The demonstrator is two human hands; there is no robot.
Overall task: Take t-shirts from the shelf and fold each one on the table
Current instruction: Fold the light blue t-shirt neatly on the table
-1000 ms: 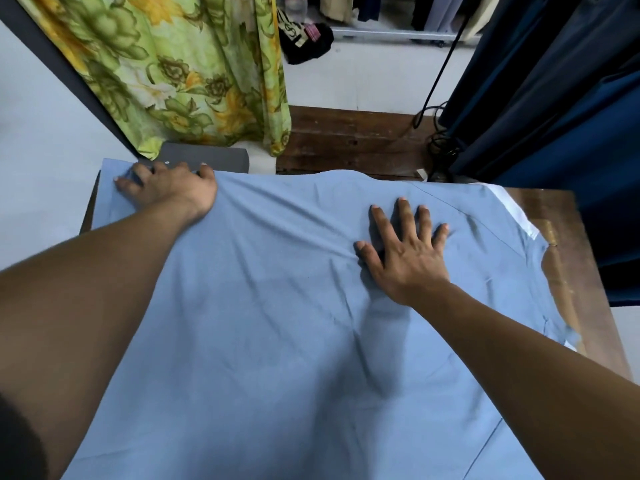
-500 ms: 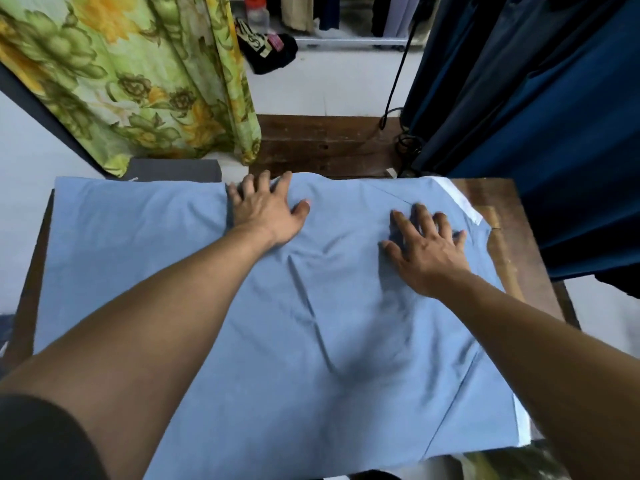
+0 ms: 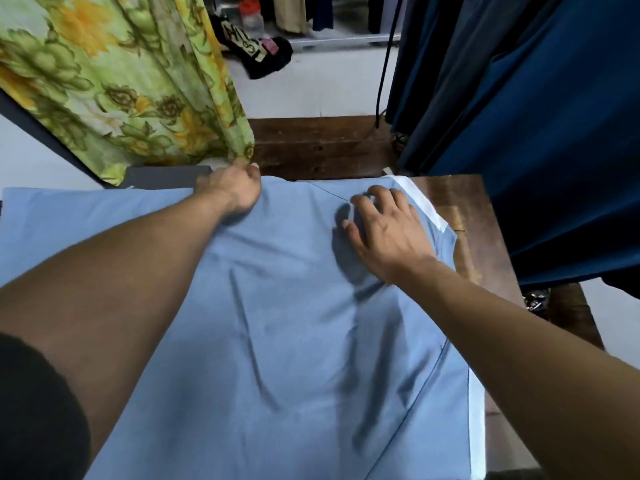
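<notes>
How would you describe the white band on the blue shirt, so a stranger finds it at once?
Start at the wooden table, covered by the light blue t-shirt. Go to its far right corner, just beyond the right hand. The white band runs diagonally there, the only white strip beside the dark blue hanging cloth.

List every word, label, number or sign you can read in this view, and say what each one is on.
Nothing can be read for certain.
Black garment on the floor: pale lettering, too blurred and creased to read.
Small pink tag on that garment: too small to read.
Clear jar with an orange lid: no readable label.
Blue t-shirt on the table: no print visible.
</notes>
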